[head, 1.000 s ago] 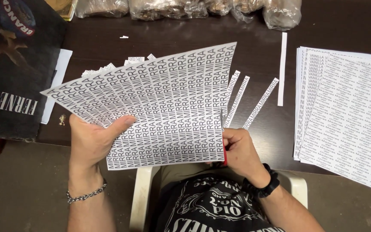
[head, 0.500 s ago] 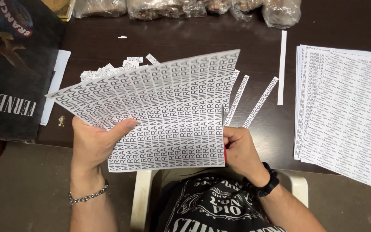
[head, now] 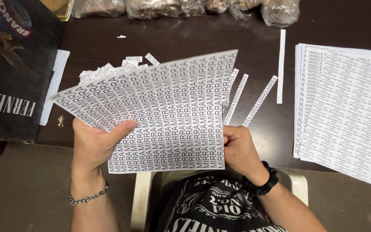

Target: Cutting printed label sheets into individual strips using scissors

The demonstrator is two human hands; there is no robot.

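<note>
Since earlier, sheet (head: 164,114) tilted slightly; left hand (head: 93,141) clenched on its lower-left edge, right hand (head: 239,148) grasping the right edge, long axis running upper-right.

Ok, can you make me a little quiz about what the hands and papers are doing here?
1. True or false: both hands hold the printed sheet up above the dark table.
2. Which wrist wears the chain bracelet: A left, B right?
3. Fill in: the stack of printed sheets lies on the person's ____ side.

Key
1. True: the left hand grips the lower left edge and the right hand grips the right edge.
2. A. The right wrist wears a black band.
3. Right, beyond the cut paper strips.
</note>
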